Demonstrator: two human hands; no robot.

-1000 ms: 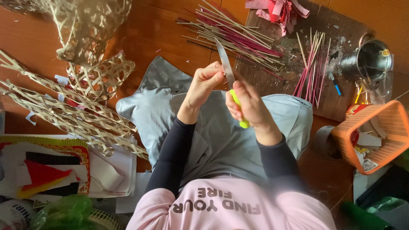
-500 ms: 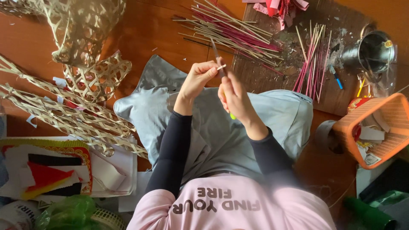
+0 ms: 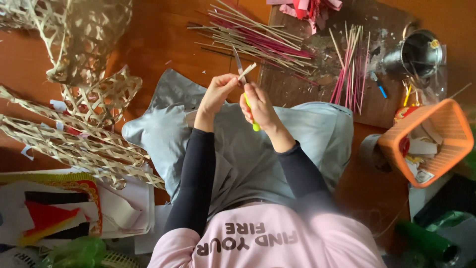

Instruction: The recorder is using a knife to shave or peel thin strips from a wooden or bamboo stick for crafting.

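Both hands meet above the lap. Left hand [image 3: 218, 94] pinches a pale strip [image 3: 246, 72], long axis slanting up-right. Right hand [image 3: 258, 104] grips a yellow-handled knife [image 3: 249, 106], blade touching the strip, floor beneath.

The scene is lit evenly by soft, warm daylight, and no harsh glare is seen on the wooden floor [image 3: 163, 44]. Only faint, diffuse shadows are cast beneath the woven bamboo frames [image 3: 94, 99] and the orange basket [image 3: 436, 144]. A bright highlight is caught on the rim of the metal pot [image 3: 419, 49]. Mild motion blur is shown on the left hand [image 3: 218, 92] and right hand [image 3: 258, 104]. The bottom corners are rendered soft and out of focus, and the edges are slightly stretched by the wide lens.
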